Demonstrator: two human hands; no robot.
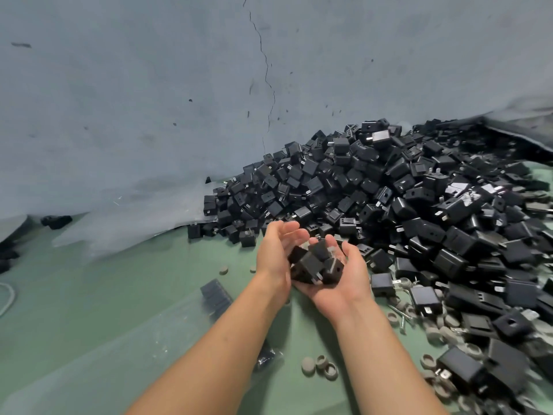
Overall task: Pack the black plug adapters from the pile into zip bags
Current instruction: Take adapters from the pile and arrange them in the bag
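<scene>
A handful of adapters (317, 262) sits in the cupped right hand (344, 283), palm up, its fingers (336, 244) curled round the cluster's far side. The left hand (276, 256) presses its palm against the cluster's left side, with its fingers (288, 230) loosely apart above it. Both hover at the near edge of the pile (404, 199). A clear bag (215, 295) lies left of the wrists on the green surface (89, 295).

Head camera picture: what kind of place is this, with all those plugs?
Probably a workshop or packing room: a big pile of black plug adapters lies on a green surface against a cracked wall, with clear plastic bags beside it.
</scene>
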